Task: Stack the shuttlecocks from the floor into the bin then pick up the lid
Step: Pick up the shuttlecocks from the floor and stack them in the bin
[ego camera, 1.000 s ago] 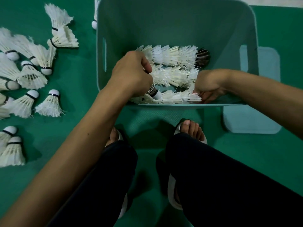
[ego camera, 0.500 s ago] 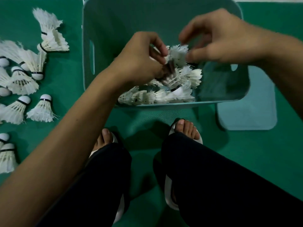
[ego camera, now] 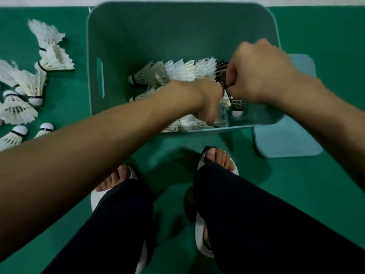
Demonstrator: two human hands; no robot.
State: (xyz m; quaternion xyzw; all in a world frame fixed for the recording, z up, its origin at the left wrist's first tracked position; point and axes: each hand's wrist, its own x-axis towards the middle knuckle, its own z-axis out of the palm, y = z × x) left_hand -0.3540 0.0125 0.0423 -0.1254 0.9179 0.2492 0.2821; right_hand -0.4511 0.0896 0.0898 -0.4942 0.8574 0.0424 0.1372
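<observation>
R hand (ego camera: 262,74) dropped into bin (ego camera: 118,36) | grips dark shuttlecock (ego camera: 237,104) beneath

**A green floor in low light**

We see a dark green floor (ego camera: 296,194) filling nearly the whole view, its surface finely pebbled where the light catches it near the middle. Along the top edge runs a whitish strip (ego camera: 177,0) that meets the green in a straight line; we cannot tell whether it is wall or floor. The light is dim, leaving soft shadows on the green.
</observation>
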